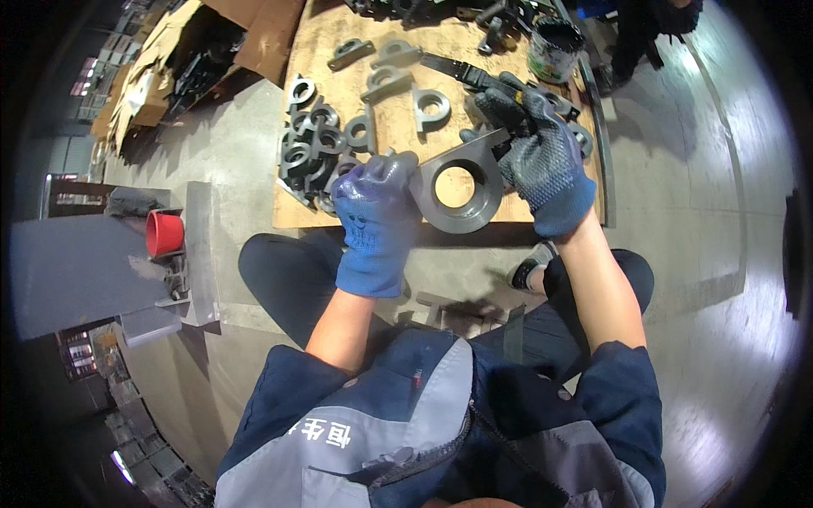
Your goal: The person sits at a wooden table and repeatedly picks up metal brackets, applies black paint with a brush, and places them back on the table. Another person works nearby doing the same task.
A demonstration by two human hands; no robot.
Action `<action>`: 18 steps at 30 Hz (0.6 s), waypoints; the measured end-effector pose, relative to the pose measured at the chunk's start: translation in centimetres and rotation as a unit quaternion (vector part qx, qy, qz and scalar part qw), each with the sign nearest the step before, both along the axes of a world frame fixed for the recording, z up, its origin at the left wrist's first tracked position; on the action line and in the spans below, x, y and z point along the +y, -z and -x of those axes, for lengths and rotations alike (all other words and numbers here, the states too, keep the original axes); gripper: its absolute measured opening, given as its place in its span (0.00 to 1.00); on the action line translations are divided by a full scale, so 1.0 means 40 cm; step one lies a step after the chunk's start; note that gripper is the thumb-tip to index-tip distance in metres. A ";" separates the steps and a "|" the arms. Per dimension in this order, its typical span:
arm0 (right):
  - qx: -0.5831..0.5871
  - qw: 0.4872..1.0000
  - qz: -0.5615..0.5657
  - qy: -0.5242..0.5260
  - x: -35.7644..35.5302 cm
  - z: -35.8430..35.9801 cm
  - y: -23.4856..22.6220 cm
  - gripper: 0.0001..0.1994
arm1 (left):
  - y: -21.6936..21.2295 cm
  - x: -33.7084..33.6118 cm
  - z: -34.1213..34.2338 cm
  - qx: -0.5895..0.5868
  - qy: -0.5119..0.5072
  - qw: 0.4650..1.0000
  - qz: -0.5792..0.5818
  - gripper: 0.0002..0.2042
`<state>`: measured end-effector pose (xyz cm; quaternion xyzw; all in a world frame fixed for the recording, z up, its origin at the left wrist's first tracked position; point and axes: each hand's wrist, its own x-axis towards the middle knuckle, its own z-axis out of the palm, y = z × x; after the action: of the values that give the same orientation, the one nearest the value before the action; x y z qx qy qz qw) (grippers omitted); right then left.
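Observation:
A grey metal bracket (483,207) with a large round hole is held up over the table's near edge. My left hand (373,190), in a blue glove with a coated palm, is closed on its left side. My right hand (542,157), in a blue and dark grey glove, is at the bracket's right side. Its fingers are curled round a flat black tool that looks like a paintbrush (457,69), pointing left. Part of the tool is hidden by the fingers. Beyond the bracket, a smaller ring bracket (432,110) lies on the wooden tabletop (339,80).
Several ring brackets (313,140) are heaped at the table's left side. A paint-stained pot (555,51) with dark contents stands at the far right. Dark metal parts (500,25) lie along the far edge. Left on the floor are a cardboard box (262,38) and a red container (165,233).

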<state>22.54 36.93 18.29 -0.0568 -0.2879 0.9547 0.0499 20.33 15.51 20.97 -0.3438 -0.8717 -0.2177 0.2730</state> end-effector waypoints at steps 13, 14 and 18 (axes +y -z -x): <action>0.044 0.987 -0.148 0.041 0.020 0.025 0.069 0.20 | 0.022 0.044 -0.075 -0.318 -0.055 0.932 0.164 0.17; 0.023 0.965 -0.248 0.079 0.018 0.028 0.078 0.20 | 0.017 0.045 -0.074 -0.323 -0.064 0.931 0.160 0.17; 0.106 0.988 0.101 -0.043 0.025 0.039 0.039 0.20 | -0.012 0.025 -0.056 -0.340 -0.120 0.922 0.144 0.20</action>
<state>20.99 37.95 16.74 0.0520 -0.1849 0.9808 0.0330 22.58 16.51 21.44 -0.1780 -0.9687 -0.1594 -0.0677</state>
